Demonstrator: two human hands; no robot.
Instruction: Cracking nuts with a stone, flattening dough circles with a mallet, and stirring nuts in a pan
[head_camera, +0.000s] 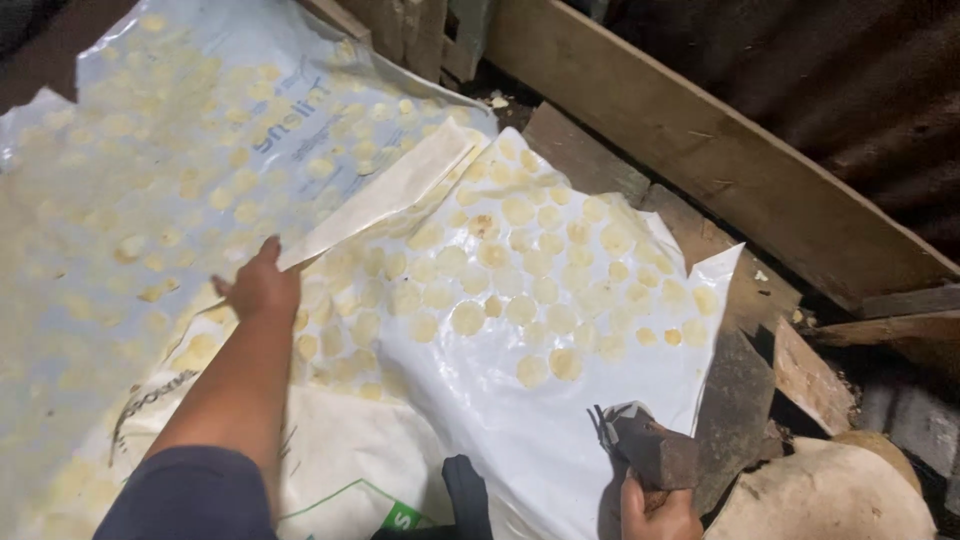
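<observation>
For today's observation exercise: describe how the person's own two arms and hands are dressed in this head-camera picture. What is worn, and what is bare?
The left hand is bare, with no glove, ring or watch showing. Its forearm is uncovered up to a dark blue-grey short sleeve at the upper arm. The right hand is also bare and gloveless; only its top shows at the bottom edge, so any sleeve there is out of view.

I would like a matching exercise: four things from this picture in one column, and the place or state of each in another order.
1. left hand
2. right hand
3. pale round discs
4. wooden plank

a. spread in rows on white plastic sheet
b. lifts a folded sheet edge
c. slanting at upper right
d. grips a dark rusty tool

Pairs: 1-b, 2-d, 3-a, 4-c
</observation>
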